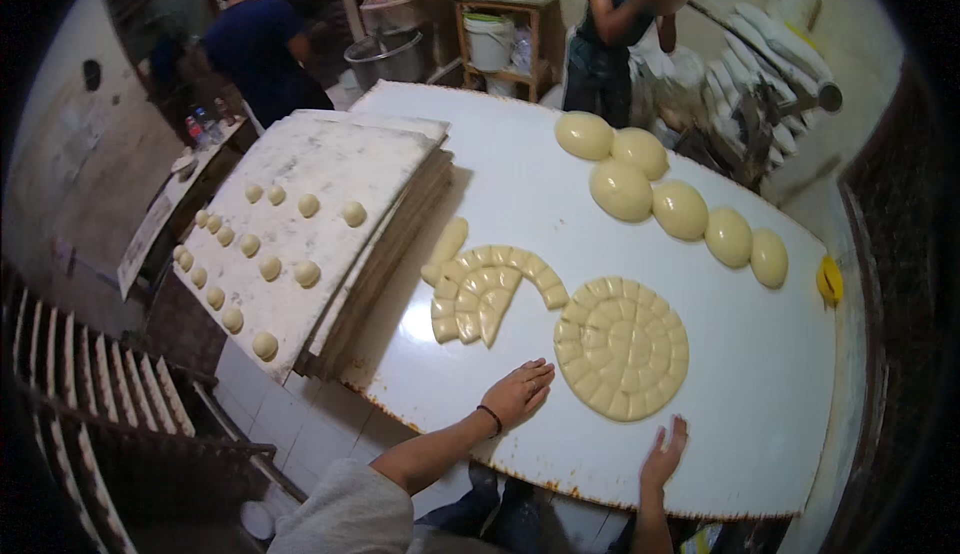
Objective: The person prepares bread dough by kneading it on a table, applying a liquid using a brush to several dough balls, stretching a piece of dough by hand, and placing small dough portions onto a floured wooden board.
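A flat round slab of pale dough [622,349], scored into rings of small pieces, lies on the white table [740,374] in front of me. To its lower left, my left hand [518,392] is spread with its fingers stretched out, holding nothing. My right hand [664,452] is near the slab's lower right edge, fingers extended and apart, also holding nothing. Left of the slab is a partly used dough round [482,289], cut into pieces, with a curved strip and a wedge still together. A small elongated dough piece [446,246] touches its upper left.
Several smooth dough mounds [680,210] line the table's far right side. Stacked floury boards [330,179] bear small dough balls [270,268] at the left. A yellow tool [829,281] sits at the right edge. Two people stand beyond the table; a rack [100,374] is at lower left.
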A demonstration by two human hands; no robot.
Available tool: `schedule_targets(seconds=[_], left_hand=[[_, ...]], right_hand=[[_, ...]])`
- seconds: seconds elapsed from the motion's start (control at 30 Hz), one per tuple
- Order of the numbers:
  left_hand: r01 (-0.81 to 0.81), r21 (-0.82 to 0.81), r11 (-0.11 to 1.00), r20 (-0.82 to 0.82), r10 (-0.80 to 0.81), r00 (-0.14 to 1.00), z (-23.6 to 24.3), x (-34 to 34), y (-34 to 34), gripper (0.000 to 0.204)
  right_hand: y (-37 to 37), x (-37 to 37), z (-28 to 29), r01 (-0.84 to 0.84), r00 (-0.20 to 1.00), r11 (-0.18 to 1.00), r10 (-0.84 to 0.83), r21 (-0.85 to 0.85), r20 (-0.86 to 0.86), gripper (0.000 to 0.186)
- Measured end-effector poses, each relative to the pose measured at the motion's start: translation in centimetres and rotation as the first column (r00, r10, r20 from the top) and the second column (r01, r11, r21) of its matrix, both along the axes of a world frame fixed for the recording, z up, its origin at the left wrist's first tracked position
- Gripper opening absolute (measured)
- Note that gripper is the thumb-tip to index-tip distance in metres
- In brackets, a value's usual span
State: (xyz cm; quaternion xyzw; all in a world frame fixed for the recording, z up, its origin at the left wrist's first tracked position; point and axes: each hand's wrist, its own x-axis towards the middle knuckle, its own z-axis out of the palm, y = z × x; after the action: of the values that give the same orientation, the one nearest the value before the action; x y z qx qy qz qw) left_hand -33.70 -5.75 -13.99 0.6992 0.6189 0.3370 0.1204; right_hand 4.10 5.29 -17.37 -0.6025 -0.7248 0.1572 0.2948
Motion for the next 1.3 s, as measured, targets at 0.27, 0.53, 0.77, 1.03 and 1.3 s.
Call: schedule_targets(seconds=[0.27,0.53,0.77,1.03,1.3], left_hand=[[-0.19,-0.094,0.977,0.106,0.2,0.974,-2.0,-1.8,-1.1,0.028],[0.083,-0.137,0.987,0.095,-0.071,0.993,0.0,-4.8,-8.9,0.028],[-0.057,-0.111,0.992,0.044,0.062,0.997,-1.2,2.2,-2.7,0.032],[-0.26,-0.027,0.965,0.037,0.261,0.965,-1.4,2.0,3.0,0.026],[-0.162,-0.085,0.983,0.046,0.166,0.985,-1.1,-1.0,-2.0,0.022]], right_hand=[[-1.8,6.1,1.3,-0.024,0.999,0.999,0.026,-0.034,0.032,0.038],[-6.8,7.1,1.7,-0.198,0.978,0.973,0.204,-0.119,0.036,0.033],[-4.5,1.1,0.0,-0.139,0.988,0.988,0.144,-0.074,0.064,0.041],[0.5,0.5,1.0,-0.029,1.0,0.998,0.029,0.053,0.008,0.04],[0.3,4.9,2.0,0.004,1.0,0.999,-0.003,-0.044,0.007,0.036]])
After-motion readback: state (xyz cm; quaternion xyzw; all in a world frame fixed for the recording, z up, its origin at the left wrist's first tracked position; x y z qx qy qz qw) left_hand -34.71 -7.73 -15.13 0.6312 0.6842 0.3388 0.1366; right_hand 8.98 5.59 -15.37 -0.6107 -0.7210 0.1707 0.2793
